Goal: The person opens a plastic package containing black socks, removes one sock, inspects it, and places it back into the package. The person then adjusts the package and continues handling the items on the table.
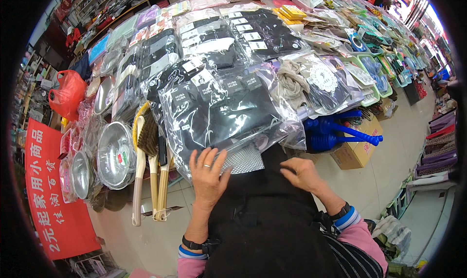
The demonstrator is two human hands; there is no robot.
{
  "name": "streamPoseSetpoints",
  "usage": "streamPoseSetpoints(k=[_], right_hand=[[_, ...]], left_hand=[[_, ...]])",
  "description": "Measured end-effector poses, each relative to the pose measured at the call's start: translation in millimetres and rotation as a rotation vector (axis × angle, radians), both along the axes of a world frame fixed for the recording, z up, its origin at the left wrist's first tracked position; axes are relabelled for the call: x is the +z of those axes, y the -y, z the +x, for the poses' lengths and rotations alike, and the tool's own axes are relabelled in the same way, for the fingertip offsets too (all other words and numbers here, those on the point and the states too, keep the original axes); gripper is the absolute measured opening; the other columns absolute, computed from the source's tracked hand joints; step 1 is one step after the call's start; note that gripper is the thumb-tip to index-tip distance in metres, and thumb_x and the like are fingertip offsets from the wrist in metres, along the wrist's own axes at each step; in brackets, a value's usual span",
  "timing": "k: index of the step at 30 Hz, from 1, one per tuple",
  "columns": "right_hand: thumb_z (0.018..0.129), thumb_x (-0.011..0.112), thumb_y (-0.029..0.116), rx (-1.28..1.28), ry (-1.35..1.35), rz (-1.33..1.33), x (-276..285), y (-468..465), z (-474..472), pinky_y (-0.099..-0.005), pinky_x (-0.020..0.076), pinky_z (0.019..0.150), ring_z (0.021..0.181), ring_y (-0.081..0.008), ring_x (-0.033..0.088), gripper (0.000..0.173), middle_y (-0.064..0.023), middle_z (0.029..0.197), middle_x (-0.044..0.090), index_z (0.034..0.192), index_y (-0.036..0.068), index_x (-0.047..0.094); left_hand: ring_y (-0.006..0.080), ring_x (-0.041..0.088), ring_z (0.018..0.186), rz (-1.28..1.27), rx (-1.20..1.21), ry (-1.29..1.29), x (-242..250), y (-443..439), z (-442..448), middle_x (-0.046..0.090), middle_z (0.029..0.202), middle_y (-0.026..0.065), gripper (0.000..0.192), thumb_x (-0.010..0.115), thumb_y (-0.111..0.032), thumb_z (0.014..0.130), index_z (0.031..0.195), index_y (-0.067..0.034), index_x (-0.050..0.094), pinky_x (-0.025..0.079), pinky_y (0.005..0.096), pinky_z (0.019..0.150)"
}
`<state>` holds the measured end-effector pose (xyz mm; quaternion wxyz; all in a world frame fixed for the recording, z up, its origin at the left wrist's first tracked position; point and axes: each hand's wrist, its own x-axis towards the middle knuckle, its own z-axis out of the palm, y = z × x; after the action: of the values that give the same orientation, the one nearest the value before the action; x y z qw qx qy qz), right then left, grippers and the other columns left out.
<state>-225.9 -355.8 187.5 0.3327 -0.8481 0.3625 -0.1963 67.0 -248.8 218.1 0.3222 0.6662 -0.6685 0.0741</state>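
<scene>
Before me lies a clear plastic bag of packaged black hosiery (pixel 233 110), its labels bearing writing. My left hand (pixel 208 174) rests with spread fingers on the bag's front edge, a ring on one finger. Beside its thumb, a sheet with a white mesh pattern (pixel 243 160) sticks out under the plastic. My right hand (pixel 302 174) hovers at the table's front edge near my dark clothing, fingers slightly bent and thumb apart, with nothing seen in it. Just beyond it are blue plastic plungers (pixel 330 132). A beige knitted item (pixel 292 81) lies right of the hosiery bag.
Long-handled brushes (pixel 146 146) and metal bowls (pixel 116 154) hang over the front left edge. A red banner with writing (pixel 58 190) hangs further left, below a red plastic bag (pixel 67 95). A cardboard box (pixel 359 146) stands on the floor at right. Green baskets (pixel 383 77) hold small goods.
</scene>
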Motion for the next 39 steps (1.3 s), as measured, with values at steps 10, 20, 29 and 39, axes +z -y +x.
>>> streamPoseSetpoints(k=[10, 20, 29, 39], right_hand=[[0.080, 0.072, 0.001, -0.378, 0.169, -0.215, -44.5, 60.3, -33.9, -0.0346, 0.0519, 0.068, 0.075, -0.0253, 0.063, 0.058, -0.0159, 0.103, 0.063, 0.135, 0.005, 0.055], [0.071, 0.081, 0.007, -0.098, 0.011, -0.526, -39.2, 108.1, -7.2, -0.0391, 0.0565, 0.082, 0.102, -0.0355, 0.064, 0.078, -0.0193, 0.149, 0.044, 0.142, 0.016, 0.052], [0.080, 0.067, 0.001, 0.143, -0.073, -0.496, -35.7, 123.6, -23.8, -0.0383, 0.0546, 0.092, 0.118, -0.0366, 0.061, 0.057, -0.0192, 0.147, 0.048, 0.132, 0.023, 0.062], [0.077, 0.069, 0.002, 0.115, -0.084, -0.526, -46.2, 128.0, -28.6, -0.0381, 0.0551, 0.090, 0.117, -0.0354, 0.062, 0.059, -0.0177, 0.146, 0.049, 0.130, 0.028, 0.063]], left_hand=[[0.0393, 0.045, 0.130, 0.069, 0.148, -0.057, -20.9, -56.7, 42.6, 0.050, 0.139, 0.0166, 0.066, 0.076, -0.039, 0.081, 0.135, -0.006, 0.056, 0.033, 0.0540, 0.110], [0.0389, 0.043, 0.134, 0.061, 0.107, -0.050, -27.7, -56.1, 52.2, 0.052, 0.143, 0.0130, 0.065, 0.070, -0.001, 0.077, 0.139, -0.008, 0.050, 0.034, 0.0517, 0.110], [0.0369, 0.051, 0.130, -0.030, 0.078, -0.102, -38.3, -56.7, 57.0, 0.063, 0.130, 0.0127, 0.047, 0.052, 0.014, 0.080, 0.119, -0.007, 0.069, 0.038, 0.0493, 0.109], [0.0382, 0.048, 0.133, -0.001, 0.049, -0.159, -49.2, -63.2, 58.4, 0.062, 0.131, 0.0125, 0.047, 0.062, 0.011, 0.072, 0.116, -0.006, 0.068, 0.035, 0.0543, 0.112]])
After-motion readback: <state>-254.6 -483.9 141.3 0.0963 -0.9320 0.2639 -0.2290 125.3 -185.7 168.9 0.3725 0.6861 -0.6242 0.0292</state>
